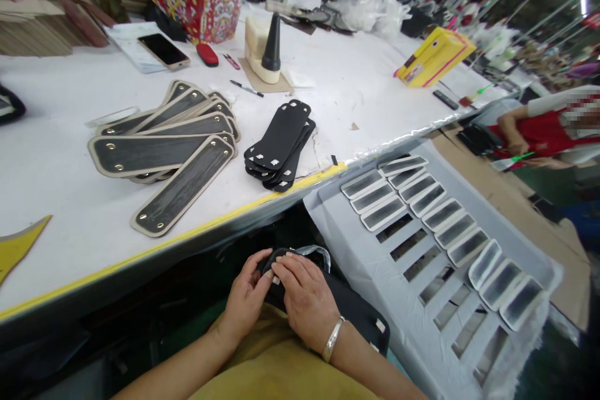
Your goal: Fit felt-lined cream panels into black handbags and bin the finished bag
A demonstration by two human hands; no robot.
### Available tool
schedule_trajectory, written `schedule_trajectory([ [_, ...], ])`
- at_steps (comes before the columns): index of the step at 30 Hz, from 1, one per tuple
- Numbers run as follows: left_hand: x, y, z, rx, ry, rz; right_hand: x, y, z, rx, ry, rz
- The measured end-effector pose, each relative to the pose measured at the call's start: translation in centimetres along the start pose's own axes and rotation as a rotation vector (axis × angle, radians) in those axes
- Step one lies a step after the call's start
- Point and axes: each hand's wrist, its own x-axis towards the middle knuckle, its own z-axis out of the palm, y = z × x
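Black, smooth-faced panel [356,307] is held over the person's lap, below the yellow-striped front edge of the desk [347,90]. The left hand [246,290] pinches one end between thumb and curled fingers; the right hand [307,300] lays its fingers, close together, over that end, tips near the left thumb beside a small white tab [275,280]. Best, I judge, to let the left grip steady the rim while the right fingertips bear down evenly, without creasing the tab. The right thumb is out of sight, so whether that hand pinches or merely presses I cannot tell. Fingers cover most of the handled end, its underside is unseen, and the translucent strip [324,254] behind is hard to identify.
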Motion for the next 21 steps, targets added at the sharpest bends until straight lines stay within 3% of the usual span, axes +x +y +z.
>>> schedule_trajectory([
  [4, 0.2, 1.3, -0.1, 0.016, -0.063, -0.099, -0.4, 0.5, -0.5, 0.024, 0.073, 0.105],
  [9, 0.6, 2.3, -0.6, -0.015, -0.139, -0.219, -1.5, 0.6, -0.4, -0.142, 0.089, 0.259],
  [13, 1.6, 2.6, -0.9, 0.095, -0.173, -0.149, -1.9, 0.1, -0.2, -0.23, 0.071, 0.268],
  [18, 1.9, 2.7, -0.8, 0.221, -0.143, -0.04, -2.4, -0.8, 0.1, -0.304, 0.017, 0.111],
  [21, 1.6, 2.6, -0.7, 0.256, -0.113, -0.014, -3.0, -0.9, 0.1, -0.322, -0.015, 0.103],
])
